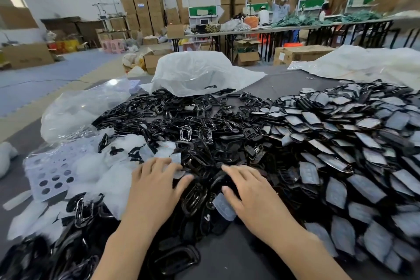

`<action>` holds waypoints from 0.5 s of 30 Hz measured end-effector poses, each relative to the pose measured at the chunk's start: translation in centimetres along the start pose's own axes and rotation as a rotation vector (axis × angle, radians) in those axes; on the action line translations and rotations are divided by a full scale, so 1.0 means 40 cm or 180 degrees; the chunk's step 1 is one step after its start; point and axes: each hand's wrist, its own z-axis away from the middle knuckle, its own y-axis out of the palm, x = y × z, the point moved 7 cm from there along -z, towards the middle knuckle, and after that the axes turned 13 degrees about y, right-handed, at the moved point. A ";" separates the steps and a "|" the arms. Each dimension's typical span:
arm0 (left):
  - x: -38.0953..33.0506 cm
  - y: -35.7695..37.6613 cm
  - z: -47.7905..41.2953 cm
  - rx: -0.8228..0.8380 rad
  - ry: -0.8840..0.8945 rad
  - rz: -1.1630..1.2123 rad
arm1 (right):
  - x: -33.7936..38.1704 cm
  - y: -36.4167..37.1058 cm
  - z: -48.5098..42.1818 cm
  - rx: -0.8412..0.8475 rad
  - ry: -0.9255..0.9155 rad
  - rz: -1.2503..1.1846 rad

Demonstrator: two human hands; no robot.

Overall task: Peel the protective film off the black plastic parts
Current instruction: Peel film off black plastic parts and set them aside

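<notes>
A big heap of glossy black plastic parts (181,120) covers the table's middle. To the right lies a spread of black parts with grey film (341,154) on them. My left hand (156,186) rests with straight fingers on the heap, touching a loose piece of film (176,159). My right hand (247,191) lies flat on the black parts, and a film-covered part (223,208) sits under its thumb. Neither hand grips anything that I can make out.
Peeled film scraps (109,173) and a perforated sheet (50,173) lie at the left. Clear plastic bags (193,73) stand behind the heap. The grey table surface (238,257) shows between my forearms. Cardboard boxes, workbenches and other people are far behind.
</notes>
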 end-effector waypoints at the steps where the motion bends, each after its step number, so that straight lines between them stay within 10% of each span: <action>1: -0.005 0.001 0.001 0.0004 0.0061 0.0100 | -0.005 0.008 -0.001 0.0034 -0.0006 0.0164; 15: -0.103 -0.048 0.008 -0.0653 0.0553 0.0835 | -0.077 -0.086 -0.004 -0.0550 0.0797 -0.2482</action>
